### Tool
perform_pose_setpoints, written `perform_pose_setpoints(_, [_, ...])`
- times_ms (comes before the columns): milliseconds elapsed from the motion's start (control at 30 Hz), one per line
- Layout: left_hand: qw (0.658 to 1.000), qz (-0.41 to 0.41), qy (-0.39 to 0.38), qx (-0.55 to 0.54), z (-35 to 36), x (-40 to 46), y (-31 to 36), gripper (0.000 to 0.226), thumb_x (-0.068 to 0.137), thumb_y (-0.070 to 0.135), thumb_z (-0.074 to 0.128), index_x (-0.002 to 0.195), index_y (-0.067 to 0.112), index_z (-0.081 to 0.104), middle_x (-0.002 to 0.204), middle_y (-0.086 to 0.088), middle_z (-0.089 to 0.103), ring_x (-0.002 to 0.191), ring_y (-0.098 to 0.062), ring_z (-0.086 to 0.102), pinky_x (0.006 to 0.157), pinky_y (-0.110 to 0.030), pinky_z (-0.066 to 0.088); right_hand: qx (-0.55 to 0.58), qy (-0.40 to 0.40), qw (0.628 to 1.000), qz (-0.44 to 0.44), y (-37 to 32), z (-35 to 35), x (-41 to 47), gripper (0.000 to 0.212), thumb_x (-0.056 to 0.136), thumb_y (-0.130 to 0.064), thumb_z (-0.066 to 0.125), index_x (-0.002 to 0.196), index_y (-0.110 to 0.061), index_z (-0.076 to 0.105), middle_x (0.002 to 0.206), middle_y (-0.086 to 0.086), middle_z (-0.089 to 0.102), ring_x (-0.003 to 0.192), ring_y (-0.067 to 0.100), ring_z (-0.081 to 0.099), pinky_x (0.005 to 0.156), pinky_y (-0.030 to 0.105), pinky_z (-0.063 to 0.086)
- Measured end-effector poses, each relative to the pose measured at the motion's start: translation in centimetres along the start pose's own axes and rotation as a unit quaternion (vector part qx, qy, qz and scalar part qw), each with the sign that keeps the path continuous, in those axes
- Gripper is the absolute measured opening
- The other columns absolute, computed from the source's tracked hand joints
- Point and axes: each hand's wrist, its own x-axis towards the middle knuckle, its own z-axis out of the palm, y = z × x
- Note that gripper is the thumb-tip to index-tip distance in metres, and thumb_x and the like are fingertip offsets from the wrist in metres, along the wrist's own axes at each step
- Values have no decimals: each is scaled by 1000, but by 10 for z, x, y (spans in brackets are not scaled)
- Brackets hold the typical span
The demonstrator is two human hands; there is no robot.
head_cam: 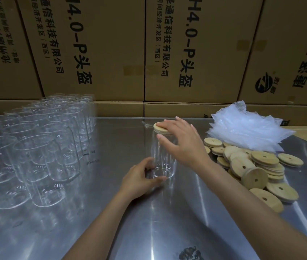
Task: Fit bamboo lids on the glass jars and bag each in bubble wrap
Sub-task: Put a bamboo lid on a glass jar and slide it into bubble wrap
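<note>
A clear glass jar (164, 162) stands upright on the steel table (133, 222) in the middle. My left hand (141, 180) grips its base, fingers and thumb curled round the glass. A round bamboo lid (161, 126) sits on the jar's mouth. My right hand (181, 142) lies flat on that lid, fingers straight and the thumb down along the jar's side. Loose bamboo lids (256, 171) lie heaped to the right. Behind them is a stack of bubble wrap bags (246, 128).
Several empty glass jars (36, 143) stand in rows on the left of the table. Large cardboard cartons (148, 53) form a wall along the table's far edge. A dark mark (191, 253) shows on the steel near the front edge.
</note>
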Motion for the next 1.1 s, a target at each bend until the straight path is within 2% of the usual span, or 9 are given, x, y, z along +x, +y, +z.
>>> perform_pose_setpoints(167, [1000, -1, 2, -7, 0, 1, -1, 74, 66, 49, 82, 130, 35, 48, 117, 17, 60, 112, -1, 56, 101, -28, 44, 87, 83, 987, 103, 45, -14, 7, 44, 98, -41, 44, 139, -26, 49, 140, -6, 52, 133, 13, 40, 107, 38, 35])
perform_pose_setpoints(267, [1000, 5, 3, 4, 1, 2, -4, 73, 66, 53, 81, 129, 39, 47, 115, 21, 59, 115, 0, 54, 101, -27, 42, -3, 85, 963, 255, 97, -21, 10, 40, 98, -30, 48, 135, -16, 52, 131, 6, 59, 121, 24, 52, 96, 41, 45])
perform_pose_setpoints(367, [1000, 14, 9, 6, 2, 4, -6, 71, 64, 57, 80, 125, 43, 47, 116, 20, 60, 116, 0, 53, 101, -27, 42, -97, 69, 938, 326, 137, -28, 13, 42, 97, -24, 51, 136, -12, 49, 125, 13, 60, 111, 30, 56, 87, 41, 48])
perform_pose_setpoints(533, [999, 23, 23, 8, 4, 7, -8, 71, 64, 56, 81, 125, 40, 48, 113, 20, 61, 116, -3, 53, 102, -31, 43, -223, 12, 920, 322, 169, -32, 21, 48, 98, -20, 48, 143, -9, 36, 146, 14, 41, 133, 34, 34, 102, 46, 38])
perform_pose_setpoints(667, [999, 29, 30, 15, 4, 8, -8, 71, 65, 55, 81, 127, 39, 48, 113, 21, 61, 116, -3, 53, 102, -32, 42, -214, -60, 896, 384, 176, -30, 27, 54, 100, -27, 44, 147, -17, 19, 141, 16, 42, 133, 35, 28, 105, 47, 31])
perform_pose_setpoints(733, [999, 32, 30, 20, 4, 8, -7, 72, 66, 55, 81, 127, 39, 48, 112, 21, 61, 116, -4, 53, 103, -33, 42, -226, -103, 880, 405, 182, -28, 27, 46, 100, -31, 41, 142, -19, 25, 130, 17, 48, 126, 34, 33, 101, 44, 32])
perform_pose_setpoints(833, [999, 33, 33, 20, 4, 7, -6, 72, 66, 55, 81, 128, 38, 48, 112, 21, 61, 115, -4, 53, 102, -33, 42, -245, -118, 865, 422, 188, -29, 28, 20, 98, -29, 43, 113, -17, 49, 104, 11, 51, 108, 29, 42, 91, 39, 35])
perform_pose_setpoints(967, [999, 32, 32, 23, 4, 7, -5, 73, 66, 55, 81, 129, 37, 48, 113, 20, 62, 115, -4, 53, 102, -33, 43, -277, -66, 875, 392, 189, -28, 29, 12, 92, -20, 52, 91, -12, 60, 89, 8, 51, 90, 28, 47, 76, 33, 40])
perform_pose_setpoints(1100, [999, 28, 27, 22, 3, 7, -4, 74, 65, 56, 81, 129, 37, 49, 112, 21, 62, 115, -4, 53, 102, -33, 43, -265, 80, 904, 325, 181, -31, 35, 14, 91, -17, 54, 86, -6, 62, 90, 12, 52, 87, 30, 46, 64, 34, 40])
